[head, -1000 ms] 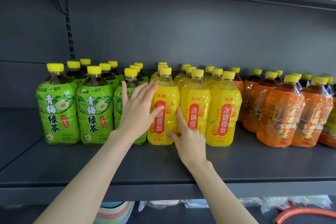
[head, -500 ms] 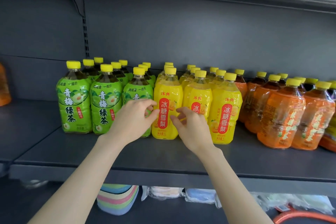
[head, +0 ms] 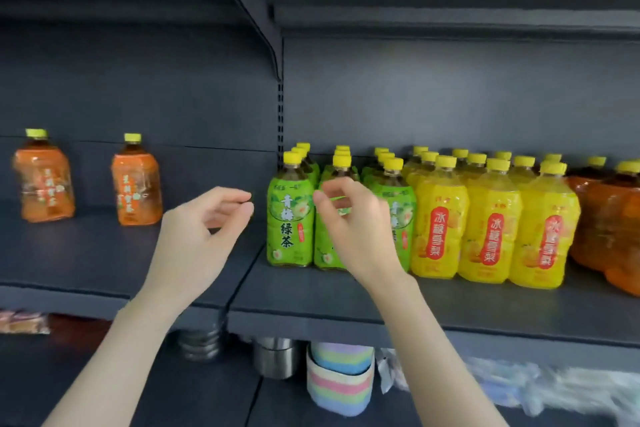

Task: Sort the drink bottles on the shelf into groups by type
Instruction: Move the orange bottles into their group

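Both hands are half curled and hold nothing. The left hand (head: 204, 229) hovers left of the green bottles (head: 290, 215); the right hand (head: 353, 222) is before them. Yellow bottles (head: 491, 236) stand right of the green, orange bottles (head: 609, 218) far right. Two orange bottles (head: 136, 184) stand apart on the left shelf (head: 104, 253).

Shop, dark shelving (head: 332, 305), stocked drink bottles (head: 491, 218)

- I have one view only, head-worn, facing straight into the dark shelf (head: 311, 291) at about bottle height.
- It sits close, within arm's reach.
- Bottle rows fill 3 o'clock; the upper shelf bracket (head: 266, 31) is at 12.
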The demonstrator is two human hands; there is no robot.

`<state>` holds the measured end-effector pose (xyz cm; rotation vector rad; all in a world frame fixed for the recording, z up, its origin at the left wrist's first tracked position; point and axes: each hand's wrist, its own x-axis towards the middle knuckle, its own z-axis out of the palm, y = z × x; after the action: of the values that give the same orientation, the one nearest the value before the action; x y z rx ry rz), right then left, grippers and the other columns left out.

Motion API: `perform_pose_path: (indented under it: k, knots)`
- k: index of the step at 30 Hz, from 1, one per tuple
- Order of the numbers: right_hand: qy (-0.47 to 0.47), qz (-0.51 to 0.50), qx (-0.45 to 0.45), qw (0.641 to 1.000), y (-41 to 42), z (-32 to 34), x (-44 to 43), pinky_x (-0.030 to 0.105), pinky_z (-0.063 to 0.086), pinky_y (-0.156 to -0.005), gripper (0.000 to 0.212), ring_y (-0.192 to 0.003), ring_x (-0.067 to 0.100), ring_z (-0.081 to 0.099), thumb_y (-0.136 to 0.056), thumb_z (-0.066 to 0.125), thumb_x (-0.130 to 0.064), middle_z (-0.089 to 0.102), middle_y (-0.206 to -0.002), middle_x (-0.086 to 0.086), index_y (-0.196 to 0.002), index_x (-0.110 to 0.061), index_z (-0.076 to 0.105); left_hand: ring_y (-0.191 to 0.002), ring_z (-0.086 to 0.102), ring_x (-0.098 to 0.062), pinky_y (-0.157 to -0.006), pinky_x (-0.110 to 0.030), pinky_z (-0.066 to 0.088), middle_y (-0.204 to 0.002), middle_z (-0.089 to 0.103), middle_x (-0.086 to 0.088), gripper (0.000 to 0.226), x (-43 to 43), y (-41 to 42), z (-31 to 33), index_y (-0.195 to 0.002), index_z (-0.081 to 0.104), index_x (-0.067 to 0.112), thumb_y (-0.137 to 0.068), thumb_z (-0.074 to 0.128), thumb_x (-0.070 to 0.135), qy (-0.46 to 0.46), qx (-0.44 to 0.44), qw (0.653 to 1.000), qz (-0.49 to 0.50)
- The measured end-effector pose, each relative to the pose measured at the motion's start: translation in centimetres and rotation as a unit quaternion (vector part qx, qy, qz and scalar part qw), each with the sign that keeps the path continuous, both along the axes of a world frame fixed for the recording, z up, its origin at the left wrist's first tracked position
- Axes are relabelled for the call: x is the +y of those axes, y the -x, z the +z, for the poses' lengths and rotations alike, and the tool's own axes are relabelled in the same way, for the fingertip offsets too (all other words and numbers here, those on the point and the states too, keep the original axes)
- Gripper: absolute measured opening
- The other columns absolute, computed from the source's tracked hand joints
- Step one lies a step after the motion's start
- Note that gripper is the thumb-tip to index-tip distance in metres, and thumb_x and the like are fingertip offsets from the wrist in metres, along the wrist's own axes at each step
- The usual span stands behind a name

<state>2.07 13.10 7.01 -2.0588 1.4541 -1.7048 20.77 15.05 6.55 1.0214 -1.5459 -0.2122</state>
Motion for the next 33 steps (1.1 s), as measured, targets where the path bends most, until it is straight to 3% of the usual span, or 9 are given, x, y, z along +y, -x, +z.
perform_pose_path:
  k: [5,8,13,17,21,25,27,30,33]
  knots:
    - [-0.044,0.032,-0.004,0.998,-10.7,-2.3,-1.1,0.035,0.05,-0.081,0.023,-0.09,0.014,0.063,-0.094,0.058,-0.032,0.07,-0.101,0.001,-0.103,-0.013,0.068,-0.076,0.067,-0.003,-0.072,-0.013,0.049,-0.08,0.072,0.012,0.011,-0.3,-9.8,-2.4,-0.089,0.068,0.028,-0.087,0.063,0.018,-0.039,0.007,0.999,0.002]
    - [-0.043,0.031,0.001,0.999,-15.1,-1.5,-2.9,0.037,0.051,-0.081,0.021,-0.087,0.014,0.063,-0.093,0.058,-0.033,0.068,-0.098,0.002,-0.097,-0.015,0.068,-0.073,0.067,-0.001,-0.07,-0.007,0.047,-0.08,0.071,0.017,0.012,-2.1,-14.0,-1.9,-0.087,0.068,0.027,-0.088,0.062,0.017,-0.038,0.011,0.999,-0.001]
    - [-0.032,0.026,-0.005,0.999,-20.4,0.5,-7.7,0.038,0.051,-0.081,0.017,-0.085,0.01,0.062,-0.093,0.058,-0.033,0.067,-0.094,-0.001,-0.092,-0.019,0.067,-0.076,0.067,-0.002,-0.07,-0.011,0.048,-0.078,0.071,0.013,0.01,-7.5,-19.9,-0.3,-0.086,0.069,0.025,-0.088,0.062,0.018,-0.016,0.013,1.0,-0.003]
    - [-0.031,0.035,-0.004,0.999,-24.2,0.4,-12.3,0.028,0.051,-0.08,0.017,-0.087,0.005,0.061,-0.095,0.056,-0.033,0.067,-0.096,-0.005,-0.094,-0.02,0.067,-0.077,0.067,-0.002,-0.07,-0.013,0.048,-0.075,0.071,0.013,0.011,-12.6,-24.0,-0.6,-0.085,0.068,0.027,-0.087,0.063,0.018,-0.016,0.006,1.0,0.0]
    - [-0.045,0.041,0.012,0.998,-28.3,0.0,-17.6,0.022,0.05,-0.079,0.02,-0.089,0.004,0.061,-0.096,0.055,-0.033,0.067,-0.098,-0.006,-0.1,-0.018,0.068,-0.079,0.066,-0.001,-0.072,-0.015,0.049,-0.079,0.071,0.013,0.01,-18.1,-28.2,-1.4,-0.086,0.069,0.026,-0.087,0.063,0.017,-0.022,-0.001,1.0,0.02]
    - [-0.057,0.036,0.038,0.997,-32.9,0.4,-22.9,0.027,0.053,-0.081,0.021,-0.09,0.009,0.062,-0.096,0.054,-0.031,0.068,-0.101,-0.002,-0.103,-0.016,0.066,-0.085,0.063,0.001,-0.069,-0.006,0.045,-0.088,0.067,0.018,0.01,-22.8,-32.7,-1.4,-0.093,0.066,0.025,-0.087,0.063,0.017,-0.014,-0.023,0.998,0.054]
    - [-0.059,0.029,0.059,0.996,-34.9,0.5,-25.3,0.033,0.054,-0.084,0.023,-0.093,0.012,0.062,-0.096,0.054,-0.032,0.067,-0.105,0.0,-0.107,-0.015,0.066,-0.091,0.062,-0.003,-0.074,-0.01,0.043,-0.092,0.066,0.013,0.012,-24.9,-35.1,-1.3,-0.098,0.065,0.023,-0.088,0.062,0.016,-0.003,-0.016,0.997,0.082]
    - [-0.057,0.013,0.074,0.996,-37.8,0.5,-28.1,0.039,0.054,-0.086,0.027,-0.098,0.015,0.062,-0.096,0.054,-0.033,0.065,-0.111,0.001,-0.112,-0.015,0.064,-0.1,0.059,-0.012,-0.086,-0.029,0.049,-0.102,0.064,0.005,0.017,-27.9,-38.5,-1.4,-0.105,0.064,0.02,-0.088,0.062,0.018,0.016,0.003,0.993,0.114]
    - [-0.038,-0.023,0.064,0.997,-40.4,0.2,-30.1,0.04,0.051,-0.089,0.03,-0.105,0.017,0.059,-0.095,0.055,-0.033,0.063,-0.116,0.001,-0.118,-0.015,0.062,-0.113,0.048,-0.022,-0.097,-0.042,0.039,-0.112,0.055,0.003,0.024,-30.5,-41.7,-2.0,-0.111,0.061,0.019,-0.087,0.064,0.022,0.029,-0.003,0.987,0.16]
